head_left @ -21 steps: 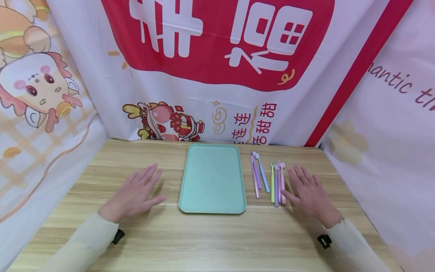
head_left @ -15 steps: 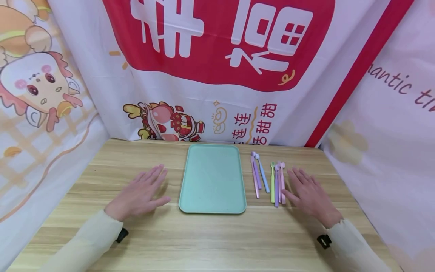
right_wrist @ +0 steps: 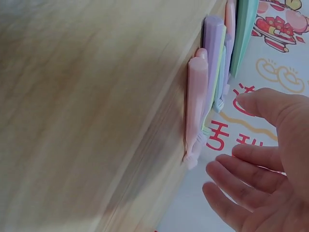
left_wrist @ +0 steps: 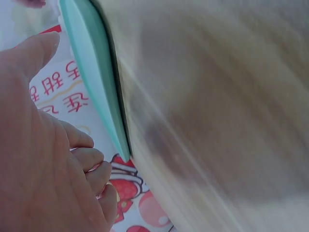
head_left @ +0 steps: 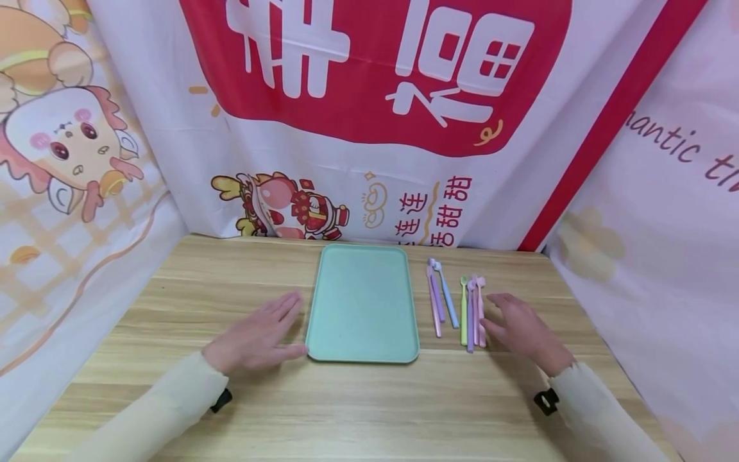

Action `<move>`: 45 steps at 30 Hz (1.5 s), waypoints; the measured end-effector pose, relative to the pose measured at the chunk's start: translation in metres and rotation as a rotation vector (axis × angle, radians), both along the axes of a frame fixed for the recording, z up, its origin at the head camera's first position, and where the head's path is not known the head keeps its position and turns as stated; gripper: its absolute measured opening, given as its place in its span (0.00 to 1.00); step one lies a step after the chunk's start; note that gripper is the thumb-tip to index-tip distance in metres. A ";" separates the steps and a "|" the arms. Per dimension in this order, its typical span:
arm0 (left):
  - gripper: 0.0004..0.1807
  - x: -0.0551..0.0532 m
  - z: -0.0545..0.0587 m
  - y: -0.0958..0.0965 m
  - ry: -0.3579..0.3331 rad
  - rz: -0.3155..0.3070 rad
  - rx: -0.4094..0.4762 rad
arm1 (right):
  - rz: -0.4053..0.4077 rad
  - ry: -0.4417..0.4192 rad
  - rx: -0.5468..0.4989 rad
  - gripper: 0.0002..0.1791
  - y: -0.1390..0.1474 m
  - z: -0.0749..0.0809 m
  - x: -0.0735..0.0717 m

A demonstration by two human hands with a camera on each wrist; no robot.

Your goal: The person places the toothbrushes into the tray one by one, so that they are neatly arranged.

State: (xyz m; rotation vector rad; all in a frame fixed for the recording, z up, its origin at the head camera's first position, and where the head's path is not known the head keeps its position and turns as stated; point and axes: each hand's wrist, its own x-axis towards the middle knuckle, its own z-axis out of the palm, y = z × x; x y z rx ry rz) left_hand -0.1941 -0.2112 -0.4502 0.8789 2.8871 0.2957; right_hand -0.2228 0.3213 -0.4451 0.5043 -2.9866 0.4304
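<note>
A mint-green tray (head_left: 365,301) lies on the wooden table, bare inside. My left hand (head_left: 262,337) is just left of it, fingers extended and thumb tip right at its lower left corner; the tray's edge (left_wrist: 96,72) shows beyond that hand in the left wrist view. Right of the tray lie several toothbrushes in two loose groups: pink, purple and blue toothbrushes (head_left: 448,298) nearer the tray, and green, purple and pink toothbrushes (head_left: 464,314) further right. Close beside the right group hovers my right hand (head_left: 522,330), fingers loosely bent, thumb near a pink toothbrush (right_wrist: 195,92). Both hands hold nothing.
The wooden table (head_left: 358,410) runs back to a white and red printed cloth (head_left: 369,141) hanging behind it. More printed cloth hangs at the left and right sides. A black strap (head_left: 545,401) is on the right wrist.
My left hand has moved right, up to the tray's side. My right hand has shifted slightly, its fingers now more bent. Tray and toothbrushes stay in place.
</note>
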 end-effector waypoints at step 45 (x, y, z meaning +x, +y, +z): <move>0.52 0.003 -0.010 0.019 -0.148 0.002 0.033 | -0.273 -0.320 -0.186 0.21 -0.001 -0.016 -0.040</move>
